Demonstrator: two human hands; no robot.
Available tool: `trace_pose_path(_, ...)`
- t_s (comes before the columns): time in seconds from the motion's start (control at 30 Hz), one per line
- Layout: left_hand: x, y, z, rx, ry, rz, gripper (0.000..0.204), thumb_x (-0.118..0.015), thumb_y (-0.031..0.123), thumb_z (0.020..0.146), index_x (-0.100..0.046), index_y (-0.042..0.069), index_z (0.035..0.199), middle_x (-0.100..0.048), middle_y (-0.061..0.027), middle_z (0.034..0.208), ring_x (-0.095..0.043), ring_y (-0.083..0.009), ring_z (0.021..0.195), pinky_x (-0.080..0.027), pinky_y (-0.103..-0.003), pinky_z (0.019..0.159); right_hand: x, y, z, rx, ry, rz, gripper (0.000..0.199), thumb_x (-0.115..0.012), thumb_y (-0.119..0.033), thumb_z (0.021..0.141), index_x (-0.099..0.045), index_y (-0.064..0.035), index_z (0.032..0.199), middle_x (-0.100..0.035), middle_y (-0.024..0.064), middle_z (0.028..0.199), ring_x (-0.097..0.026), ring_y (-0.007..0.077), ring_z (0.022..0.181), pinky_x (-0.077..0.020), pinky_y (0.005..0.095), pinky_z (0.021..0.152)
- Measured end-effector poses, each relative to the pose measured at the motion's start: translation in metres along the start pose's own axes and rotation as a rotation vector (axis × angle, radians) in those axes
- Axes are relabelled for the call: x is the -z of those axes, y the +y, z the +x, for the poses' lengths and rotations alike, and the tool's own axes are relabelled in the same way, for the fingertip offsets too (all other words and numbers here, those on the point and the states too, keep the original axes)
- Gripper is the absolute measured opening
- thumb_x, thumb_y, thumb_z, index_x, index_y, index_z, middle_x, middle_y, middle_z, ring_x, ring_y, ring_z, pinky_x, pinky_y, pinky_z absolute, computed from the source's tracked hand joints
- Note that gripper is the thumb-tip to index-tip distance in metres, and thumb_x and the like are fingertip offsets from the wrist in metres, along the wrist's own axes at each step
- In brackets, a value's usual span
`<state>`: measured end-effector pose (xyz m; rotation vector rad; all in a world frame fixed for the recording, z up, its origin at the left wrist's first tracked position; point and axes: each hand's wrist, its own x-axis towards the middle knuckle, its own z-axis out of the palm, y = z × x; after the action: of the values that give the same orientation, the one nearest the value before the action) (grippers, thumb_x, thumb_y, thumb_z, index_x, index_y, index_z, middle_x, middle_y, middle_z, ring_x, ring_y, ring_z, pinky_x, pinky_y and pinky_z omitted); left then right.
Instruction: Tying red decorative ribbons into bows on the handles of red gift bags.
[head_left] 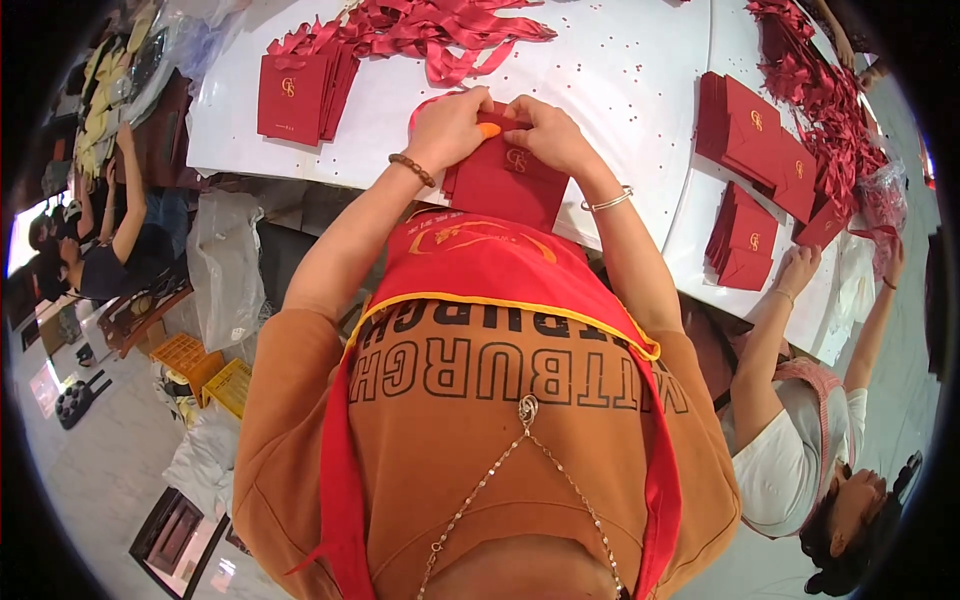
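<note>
A dark red paper gift bag (515,190) with a small gold print lies at the table's near edge, against my red apron (480,262). My left hand (453,130) is closed at the bag's top left, with an orange cover on the thumb. Across from it, my right hand (548,135) pinches the top edge on the right. The two thumbs point at each other over the bag's upper edge. A strip of pink-red ribbon shows beside my left hand; my fingers hide where it goes. More red bags seem to lie beneath this one.
Upright red bags with ribbons (295,98) stand at the left. Loose red ribbons (440,35) are heaped at the back of the white table (630,150), among scattered red dots. Stacks of red bags (740,130) lie at the right, where a co-worker's hand (800,270) reaches in.
</note>
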<state>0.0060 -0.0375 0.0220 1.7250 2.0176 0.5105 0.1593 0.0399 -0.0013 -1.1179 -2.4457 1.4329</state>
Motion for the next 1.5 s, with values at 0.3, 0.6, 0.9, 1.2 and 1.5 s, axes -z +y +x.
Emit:
trace_pose_path(0.3,0.023,-0.015,0.051,-0.008,-0.561,0.261,0.029,-0.053,0.04,0.078,-0.066,0.016,0.089,-0.054,0.0016,0.111,-0.045,-0.0269,0.105,-0.033,-0.05,0.08,-0.004,-0.021,-0.032,0.103,0.229,-0.455,0.022,-0.065,-0.023,0.073,-0.058,-0.0136,0.092,-0.063,0.0036,0.078,-0.058,0.0212,0.076,-0.032,0.0368,0.072)
trace_pose_path(0.6,0.021,-0.007,0.08,-0.071,-1.041,-0.026,0.023,-0.053,0.018,0.075,-0.06,-0.004,0.079,-0.057,-0.003,0.079,-0.048,-0.0117,0.071,-0.039,-0.025,0.066,-0.007,-0.02,-0.04,0.256,0.294,-0.383,0.018,-0.064,-0.019,0.073,-0.057,-0.0139,0.089,-0.059,0.003,0.068,-0.056,0.0203,0.071,-0.0324,0.0374,0.07)
trace_pose_path(0.9,0.016,-0.001,0.077,-0.131,-1.129,-0.068,0.014,-0.061,0.012,0.07,-0.06,-0.001,0.074,-0.054,-0.0021,0.077,-0.046,-0.0097,0.071,-0.037,-0.023,0.068,-0.011,-0.016,-0.042,0.378,0.352,-0.398,0.016,-0.065,-0.02,0.073,-0.059,-0.0143,0.087,-0.055,0.0037,0.064,-0.052,0.0199,0.067,-0.0329,0.0341,0.071)
trace_pose_path(1.2,-0.01,-0.037,0.075,0.164,-0.223,-0.645,0.022,-0.055,0.023,0.084,-0.063,0.003,0.089,-0.06,-0.0028,0.081,-0.052,-0.0096,0.074,-0.041,-0.022,0.066,-0.006,-0.012,-0.03,0.208,0.215,-0.315,0.022,-0.065,-0.021,0.072,-0.06,-0.0092,0.09,-0.064,0.0081,0.075,-0.06,0.0256,0.07,-0.0431,0.0365,0.067)
trace_pose_path(1.5,-0.024,-0.088,0.025,0.206,0.0,0.036,0.029,-0.056,0.037,0.079,-0.062,0.009,0.088,-0.063,-0.013,0.086,-0.06,-0.0295,0.081,-0.046,-0.038,0.07,-0.009,0.018,-0.007,-0.021,0.13,-0.082,0.029,-0.067,-0.025,0.072,-0.061,-0.0111,0.096,-0.065,0.0087,0.085,-0.061,0.0238,0.081,-0.0459,0.0344,0.071)
